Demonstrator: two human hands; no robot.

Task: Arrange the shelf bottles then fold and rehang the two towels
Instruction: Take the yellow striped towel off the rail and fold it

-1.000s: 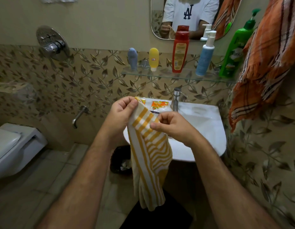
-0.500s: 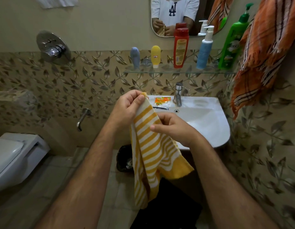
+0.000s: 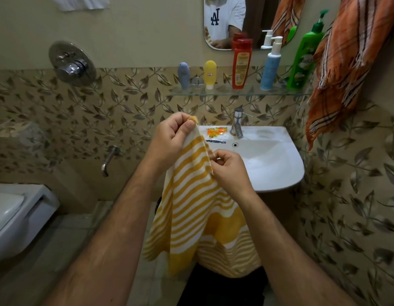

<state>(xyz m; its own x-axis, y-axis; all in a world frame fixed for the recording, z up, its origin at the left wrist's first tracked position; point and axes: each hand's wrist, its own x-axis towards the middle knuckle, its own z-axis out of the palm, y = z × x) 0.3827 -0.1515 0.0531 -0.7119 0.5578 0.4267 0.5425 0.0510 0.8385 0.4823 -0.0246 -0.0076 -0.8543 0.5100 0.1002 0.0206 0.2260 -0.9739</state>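
At frame center, our left hand (image 3: pixel 171 138) pinches the striped towel (image 3: pixel 191 208) by its top corner; our right hand (image 3: pixel 230 171) pinches its edge lower down.

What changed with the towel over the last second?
The striped towel has opened from a narrow bunch into a wider sheet. The left hand keeps its grip on the top corner; the right hand pinches the edge lower down. Orange towel still hangs; bottles unmoved.
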